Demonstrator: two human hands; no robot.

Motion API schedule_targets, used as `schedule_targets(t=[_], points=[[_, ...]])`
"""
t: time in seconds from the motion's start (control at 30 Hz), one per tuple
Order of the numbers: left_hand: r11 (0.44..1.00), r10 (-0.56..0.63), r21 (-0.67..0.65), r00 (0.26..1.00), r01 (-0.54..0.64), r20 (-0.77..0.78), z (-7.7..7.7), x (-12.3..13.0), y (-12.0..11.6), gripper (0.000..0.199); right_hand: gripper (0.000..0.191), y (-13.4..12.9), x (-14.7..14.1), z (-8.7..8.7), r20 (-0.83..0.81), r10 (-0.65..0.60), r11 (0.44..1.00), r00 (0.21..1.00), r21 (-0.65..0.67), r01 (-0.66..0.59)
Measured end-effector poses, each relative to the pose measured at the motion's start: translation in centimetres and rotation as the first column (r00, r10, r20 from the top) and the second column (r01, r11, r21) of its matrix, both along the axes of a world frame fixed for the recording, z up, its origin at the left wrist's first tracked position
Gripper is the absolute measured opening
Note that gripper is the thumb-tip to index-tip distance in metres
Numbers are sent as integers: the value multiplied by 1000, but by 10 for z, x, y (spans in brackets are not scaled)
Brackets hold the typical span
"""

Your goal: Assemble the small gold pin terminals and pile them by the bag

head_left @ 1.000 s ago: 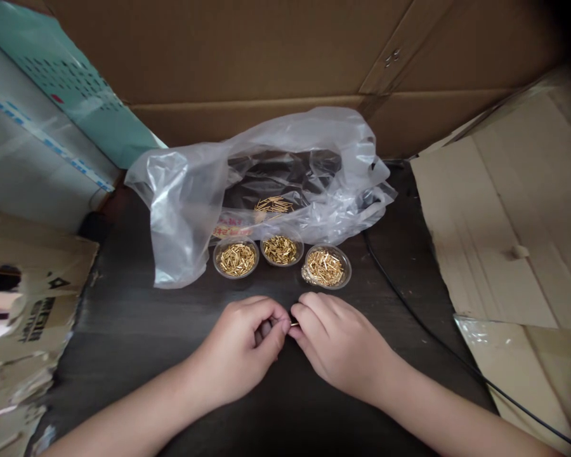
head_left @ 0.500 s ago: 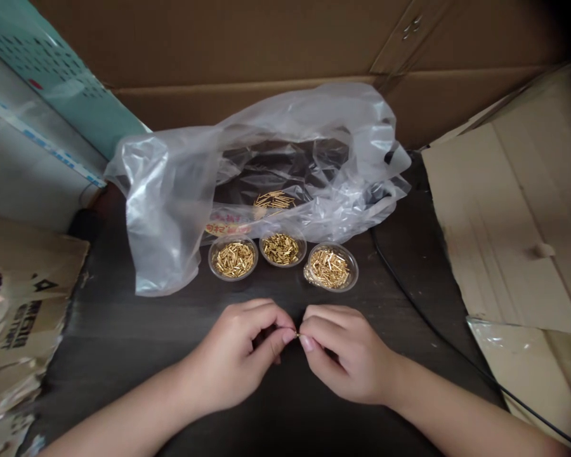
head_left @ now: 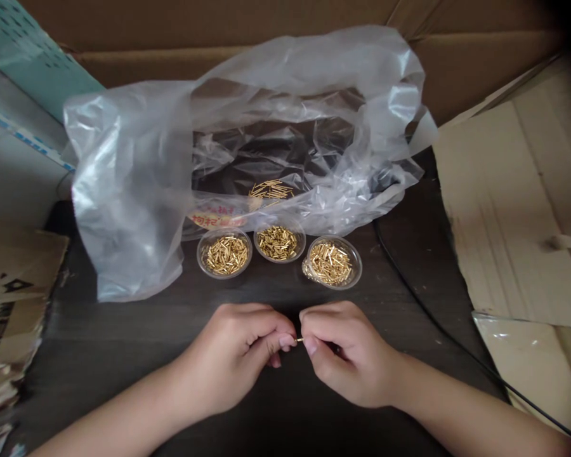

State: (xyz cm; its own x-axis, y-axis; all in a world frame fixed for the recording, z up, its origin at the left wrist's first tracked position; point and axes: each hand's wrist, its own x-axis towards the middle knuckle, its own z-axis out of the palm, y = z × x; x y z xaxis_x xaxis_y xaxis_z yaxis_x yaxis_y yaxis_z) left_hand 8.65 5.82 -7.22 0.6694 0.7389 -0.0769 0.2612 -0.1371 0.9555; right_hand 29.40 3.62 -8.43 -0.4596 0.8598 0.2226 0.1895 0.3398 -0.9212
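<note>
A thin gold-coloured metal pin (head_left: 299,340) bridges the small gap between my two hands. My left hand (head_left: 247,355) pinches one end between thumb and forefinger. From the other side, my right hand (head_left: 347,355) pinches the opposite end the same way. Whether it is one piece or two joined ones is hidden by the fingertips. Just beyond my hands stand three clear round cups of small gold pieces: a left cup (head_left: 225,255), a middle cup (head_left: 278,242) and a right cup (head_left: 333,263). Longer gold pins (head_left: 271,190) lie behind the middle cup, on the plastic bag.
A large clear plastic bag (head_left: 133,178) spreads behind the cups. Cardboard (head_left: 509,209) lines the right side, and a torn carton (head_left: 19,298) stands at left. A black cable (head_left: 428,314) runs along the right of the dark table (head_left: 124,330).
My fingertips have drawn slightly apart, so more of the gold pin shows between them. The camera view has shifted closer to the table; the cups and bag stay in place.
</note>
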Motion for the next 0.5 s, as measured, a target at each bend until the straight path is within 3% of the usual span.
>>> schedule_targets(t=[0.5], points=[[1000, -8, -7, 1000, 8, -28, 4, 2, 1, 22, 23, 0, 0, 1, 41, 43, 999, 998, 5, -43]])
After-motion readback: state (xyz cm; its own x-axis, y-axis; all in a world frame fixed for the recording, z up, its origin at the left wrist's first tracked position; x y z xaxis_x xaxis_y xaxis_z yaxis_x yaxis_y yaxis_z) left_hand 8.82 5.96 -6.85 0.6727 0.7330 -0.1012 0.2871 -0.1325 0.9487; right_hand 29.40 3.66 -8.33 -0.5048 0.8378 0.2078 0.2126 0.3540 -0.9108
